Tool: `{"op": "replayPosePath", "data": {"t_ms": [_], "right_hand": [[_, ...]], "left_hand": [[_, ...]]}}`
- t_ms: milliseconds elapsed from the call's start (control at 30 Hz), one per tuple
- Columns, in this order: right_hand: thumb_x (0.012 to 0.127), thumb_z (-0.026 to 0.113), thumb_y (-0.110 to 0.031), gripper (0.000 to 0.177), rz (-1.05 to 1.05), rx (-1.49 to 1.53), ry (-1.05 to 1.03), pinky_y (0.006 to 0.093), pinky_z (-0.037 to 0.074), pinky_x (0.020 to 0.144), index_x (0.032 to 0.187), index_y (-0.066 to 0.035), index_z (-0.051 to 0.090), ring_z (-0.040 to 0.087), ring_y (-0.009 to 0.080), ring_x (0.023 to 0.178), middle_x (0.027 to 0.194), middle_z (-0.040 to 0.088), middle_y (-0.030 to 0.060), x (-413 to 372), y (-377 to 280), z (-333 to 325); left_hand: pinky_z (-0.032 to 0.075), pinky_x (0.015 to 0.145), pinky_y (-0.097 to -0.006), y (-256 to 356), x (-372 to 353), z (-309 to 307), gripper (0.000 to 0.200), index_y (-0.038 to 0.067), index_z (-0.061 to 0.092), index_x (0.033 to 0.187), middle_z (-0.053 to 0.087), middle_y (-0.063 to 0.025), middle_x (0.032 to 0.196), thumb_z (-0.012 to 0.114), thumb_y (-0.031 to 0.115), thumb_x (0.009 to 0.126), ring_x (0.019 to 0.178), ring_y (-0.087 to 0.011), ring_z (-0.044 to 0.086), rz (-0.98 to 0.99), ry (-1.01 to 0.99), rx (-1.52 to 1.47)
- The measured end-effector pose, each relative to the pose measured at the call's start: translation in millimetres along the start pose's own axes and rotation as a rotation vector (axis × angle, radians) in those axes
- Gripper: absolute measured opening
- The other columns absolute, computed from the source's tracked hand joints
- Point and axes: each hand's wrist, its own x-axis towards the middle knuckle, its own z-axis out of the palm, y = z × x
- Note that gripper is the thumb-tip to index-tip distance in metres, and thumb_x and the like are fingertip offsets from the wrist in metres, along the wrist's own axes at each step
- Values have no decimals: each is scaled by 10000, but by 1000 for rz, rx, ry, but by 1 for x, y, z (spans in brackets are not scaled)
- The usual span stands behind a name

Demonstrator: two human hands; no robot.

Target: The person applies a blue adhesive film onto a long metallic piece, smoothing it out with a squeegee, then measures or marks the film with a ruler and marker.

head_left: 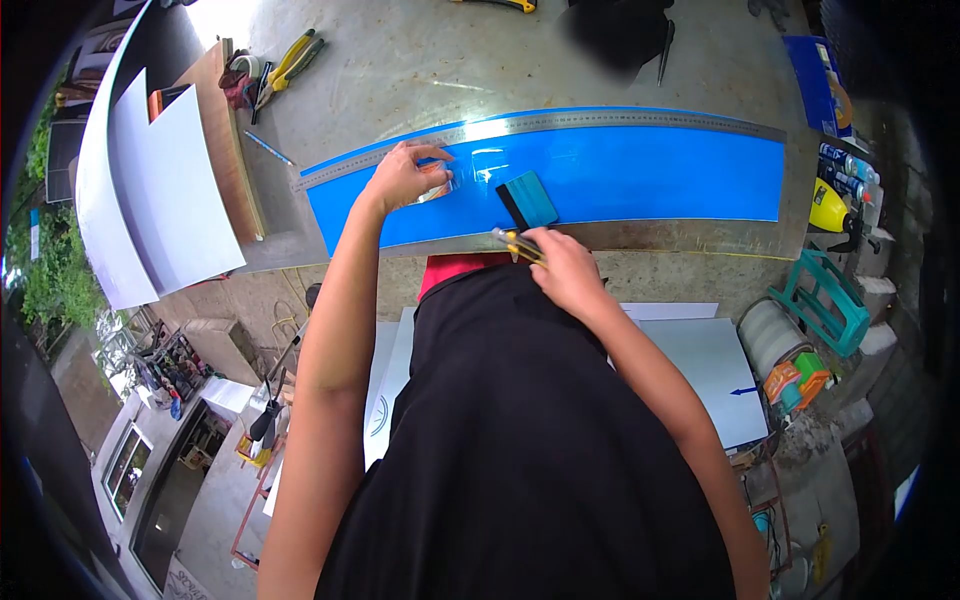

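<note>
A long blue sheet (650,175) lies across the metal table, with a steel ruler (620,121) along its far edge. My left hand (408,178) is over the sheet's left part, fingers curled around a small shiny orange-and-clear piece (436,180) whose kind I cannot tell. Near the sheet's front edge, my right hand (570,268) grips a yellow utility knife (522,246), its tip pointing left. Just beyond the knife, a teal squeegee (532,199) with a black edge rests on the blue sheet.
White sheets (175,185) and a wooden board (212,110) stand at the table's left. Yellow-handled pliers (288,68) and a pencil (267,147) lie nearby. A black cloth (615,35) is at the back. Right of the table are a yellow spray bottle (826,207) and a teal stool (825,305).
</note>
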Motion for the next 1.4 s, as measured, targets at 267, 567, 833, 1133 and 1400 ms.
{"op": "replayPosePath", "data": {"t_ms": [267, 567, 833, 1133, 1400], "right_hand": [[950, 713, -191, 404, 358, 32, 718, 481, 520, 917, 1310, -53, 589, 642, 384, 1073, 1145, 644, 197, 69, 112, -147], [959, 715, -206, 436, 97, -378, 874, 442, 506, 971, 1384, -151, 637, 626, 365, 1107, 1219, 583, 168, 158, 172, -205], [880, 777, -377, 560, 76, -330, 1127, 500, 489, 956, 1340, -99, 622, 619, 378, 1120, 1253, 606, 154, 213, 146, -225], [764, 895, -291, 603, 301, -223, 267, 497, 438, 925, 1212, -101, 538, 555, 352, 1134, 1205, 556, 134, 64, -2, 7], [824, 849, -192, 447, 287, -28, 155, 516, 484, 864, 1117, -10, 564, 596, 438, 1067, 1122, 586, 205, 67, 8, 27]], "left_hand": [[535, 990, -387, 6, 5, -13, 390, 108, 768, 1210, 725, -146, 1218, 740, 280, 861, 1093, -264, 689, -35, -104, -85], [503, 1043, -371, 6, 11, -23, 375, 117, 763, 1227, 719, -129, 1256, 723, 252, 880, 1148, -257, 671, -57, -200, -142], [503, 1027, -365, 5, 14, -25, 378, 119, 756, 1242, 730, -125, 1228, 711, 259, 894, 1120, -242, 673, -59, -231, -154], [508, 1028, -365, 10, 18, -34, 417, 128, 759, 1240, 739, -127, 1216, 713, 291, 859, 1125, -254, 681, -78, -270, -148], [528, 992, -334, -1, 16, -67, 397, 79, 742, 1239, 750, -133, 1150, 700, 200, 864, 1108, -202, 686, -108, -381, -189]]}}
